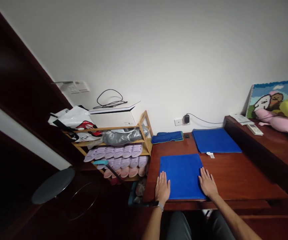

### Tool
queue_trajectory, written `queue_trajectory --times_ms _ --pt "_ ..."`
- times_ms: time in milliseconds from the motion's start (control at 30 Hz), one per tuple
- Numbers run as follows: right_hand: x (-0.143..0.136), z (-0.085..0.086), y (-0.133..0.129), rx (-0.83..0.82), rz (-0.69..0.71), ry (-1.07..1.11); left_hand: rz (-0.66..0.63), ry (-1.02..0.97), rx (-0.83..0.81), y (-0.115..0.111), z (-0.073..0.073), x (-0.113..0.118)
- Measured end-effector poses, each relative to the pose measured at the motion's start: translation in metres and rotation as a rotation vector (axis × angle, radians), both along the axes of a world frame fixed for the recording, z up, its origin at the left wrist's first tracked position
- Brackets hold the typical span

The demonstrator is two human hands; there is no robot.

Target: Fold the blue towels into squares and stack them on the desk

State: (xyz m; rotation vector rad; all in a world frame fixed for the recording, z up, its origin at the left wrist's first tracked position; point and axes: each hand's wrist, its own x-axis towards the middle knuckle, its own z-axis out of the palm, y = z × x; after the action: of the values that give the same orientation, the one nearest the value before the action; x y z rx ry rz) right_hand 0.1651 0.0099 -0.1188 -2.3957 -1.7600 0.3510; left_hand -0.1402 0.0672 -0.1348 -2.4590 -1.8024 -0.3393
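A blue cloth (181,176) lies spread flat near the front edge of the reddish-brown wooden desk (243,176). My left hand (162,188) rests flat on its left edge, fingers stretched forward, with a watch on the wrist. On the opposite edge lies my right hand (208,183), palm down with its fingers slightly apart. Behind it, a stack of flat blue cloths (215,140) with a white tag sits toward the wall. A folded blue cloth with green edging (167,137) is at the desk's back left corner.
Left of the desk stands a wooden rack (146,133) with several pairs of slippers (119,152), a white box (114,118) and bags. A round stool (54,186) is farther left. On the raised right surface are a remote (255,129) and a pink plush toy (278,122).
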Motion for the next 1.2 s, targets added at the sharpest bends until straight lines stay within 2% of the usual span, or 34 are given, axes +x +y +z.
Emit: queue_trajectory --times_ms 167,267,333,433,600,667,700,767,933,1000,1067,1200 --pt "-0.006 -0.011 -0.021 0.051 0.043 -0.029 -0.007 0.013 0.011 0.004 -0.002 -0.007" --pt "-0.007 -0.009 -0.022 0.056 0.047 -0.028 -0.021 0.024 0.036 0.005 -0.001 -0.010" --pt "-0.006 -0.007 -0.021 0.059 0.054 -0.011 -0.050 0.017 0.073 0.005 0.002 -0.002" --pt "-0.005 -0.003 -0.019 0.054 0.055 0.027 -0.169 -0.024 0.088 -0.002 0.010 0.037" --pt "-0.002 0.000 -0.020 0.044 0.075 0.070 -0.402 -0.068 -0.045 -0.024 0.021 0.131" --pt "-0.002 -0.001 -0.020 0.060 0.075 0.065 -0.437 -0.052 -0.098 -0.028 0.020 0.145" --pt "-0.002 -0.002 -0.020 0.066 0.073 0.063 -0.439 -0.043 -0.113 -0.028 0.019 0.142" --pt "-0.003 -0.004 -0.020 0.077 0.065 0.063 -0.398 -0.029 -0.114 -0.024 0.016 0.117" --pt "-0.003 -0.009 -0.020 0.096 0.055 0.047 -0.092 0.011 -0.076 -0.005 0.011 0.001" --pt "-0.002 -0.011 -0.022 0.078 0.061 0.029 -0.046 0.019 -0.077 -0.003 0.011 -0.030" --pt "-0.002 -0.012 -0.023 0.043 0.062 0.018 -0.047 0.020 -0.077 -0.004 0.009 -0.043" --pt "0.000 -0.011 -0.015 0.019 0.054 -0.008 -0.043 0.003 -0.033 -0.009 0.006 -0.039"
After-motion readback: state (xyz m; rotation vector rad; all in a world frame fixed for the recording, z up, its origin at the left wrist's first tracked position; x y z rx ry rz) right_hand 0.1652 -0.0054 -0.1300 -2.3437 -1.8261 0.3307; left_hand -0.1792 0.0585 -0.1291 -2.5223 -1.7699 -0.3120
